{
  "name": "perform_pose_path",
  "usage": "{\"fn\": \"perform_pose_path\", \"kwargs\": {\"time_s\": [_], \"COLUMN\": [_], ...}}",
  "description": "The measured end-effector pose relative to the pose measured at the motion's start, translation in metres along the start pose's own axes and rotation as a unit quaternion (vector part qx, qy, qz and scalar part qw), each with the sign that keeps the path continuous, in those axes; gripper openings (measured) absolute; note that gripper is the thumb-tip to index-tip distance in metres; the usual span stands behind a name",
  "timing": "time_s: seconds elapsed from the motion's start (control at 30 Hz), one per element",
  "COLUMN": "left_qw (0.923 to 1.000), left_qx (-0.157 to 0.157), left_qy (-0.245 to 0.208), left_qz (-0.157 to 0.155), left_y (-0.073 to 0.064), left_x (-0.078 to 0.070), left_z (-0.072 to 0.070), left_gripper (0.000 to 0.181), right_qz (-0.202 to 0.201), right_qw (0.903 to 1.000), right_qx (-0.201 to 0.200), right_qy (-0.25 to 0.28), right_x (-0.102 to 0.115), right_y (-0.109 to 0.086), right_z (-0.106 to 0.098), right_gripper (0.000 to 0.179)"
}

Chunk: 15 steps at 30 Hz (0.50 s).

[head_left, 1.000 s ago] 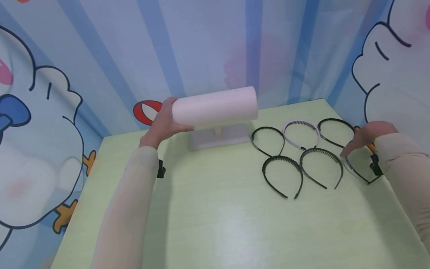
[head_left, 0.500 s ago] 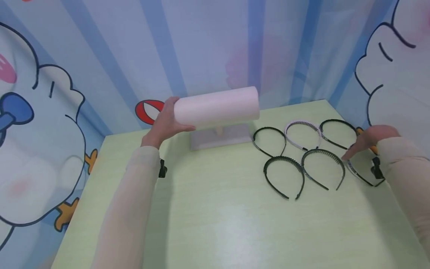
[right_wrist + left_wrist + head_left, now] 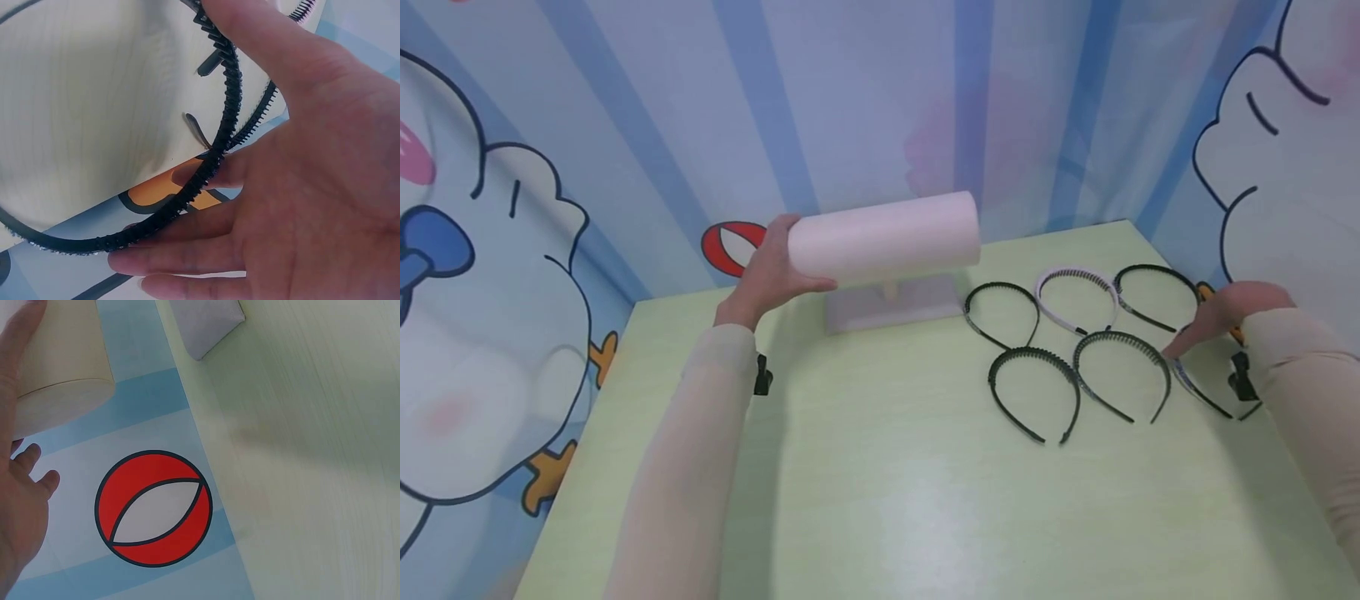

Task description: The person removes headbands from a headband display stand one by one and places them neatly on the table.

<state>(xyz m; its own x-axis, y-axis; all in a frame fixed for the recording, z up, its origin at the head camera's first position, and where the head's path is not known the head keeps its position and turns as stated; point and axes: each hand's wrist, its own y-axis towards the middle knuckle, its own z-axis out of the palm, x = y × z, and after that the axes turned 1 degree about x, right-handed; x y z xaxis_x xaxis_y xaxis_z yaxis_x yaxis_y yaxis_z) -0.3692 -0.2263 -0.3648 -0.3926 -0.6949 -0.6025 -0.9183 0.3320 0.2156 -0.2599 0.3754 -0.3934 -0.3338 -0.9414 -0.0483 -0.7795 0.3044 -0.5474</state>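
A pale pink padded cylinder (image 3: 883, 237) sits on a short post above a flat grey base (image 3: 895, 304) at the table's back. My left hand (image 3: 767, 279) grips the cylinder's left end, thumb in front. In the left wrist view, fingertips (image 3: 47, 482) show beyond the cylinder's end. At the table's right edge, my right hand (image 3: 1232, 308) holds a black toothed headband (image 3: 230, 94). Its thumb touches one part of the band, and its fingers (image 3: 181, 256) lie behind the lower curve. In the head view, the hand and sleeve hide part of this headband.
Several other headbands lie in two loose rows on the right half of the pale green table (image 3: 880, 467). Among them are a lilac headband (image 3: 1051, 310) and a black headband (image 3: 1030, 352). A printed curtain (image 3: 880, 100) hangs behind and at both sides.
The view has shifted slightly. Under my right hand, the headband has moved a little, and its ends now show farther toward the front. My left hand stays on the cylinder.
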Motion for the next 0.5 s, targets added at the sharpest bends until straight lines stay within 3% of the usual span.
{"fn": "perform_pose_path", "kwargs": {"time_s": [0.17,0.3,0.5], "left_qw": [1.0000,0.9999,0.9999], "left_qx": [0.000,0.000,-0.001], "left_qy": [0.002,0.004,0.007], "left_qz": [0.005,0.010,0.009], "left_y": [0.0004,0.0017,0.0026], "left_x": [-0.0013,-0.0020,-0.0039], "left_z": [0.0013,0.0024,0.0022], "left_gripper": [0.111,0.111,0.112], "right_qz": [-0.023,-0.019,-0.083], "right_qw": [0.9986,0.9984,0.9932], "right_qx": [0.018,-0.002,-0.001], "right_qy": [-0.044,-0.054,-0.082], "right_x": [-0.0016,-0.0033,-0.0092], "right_y": [0.0036,0.0032,0.0105], "right_z": [0.0009,0.0019,0.0006], "right_gripper": [0.132,0.133,0.123]}}
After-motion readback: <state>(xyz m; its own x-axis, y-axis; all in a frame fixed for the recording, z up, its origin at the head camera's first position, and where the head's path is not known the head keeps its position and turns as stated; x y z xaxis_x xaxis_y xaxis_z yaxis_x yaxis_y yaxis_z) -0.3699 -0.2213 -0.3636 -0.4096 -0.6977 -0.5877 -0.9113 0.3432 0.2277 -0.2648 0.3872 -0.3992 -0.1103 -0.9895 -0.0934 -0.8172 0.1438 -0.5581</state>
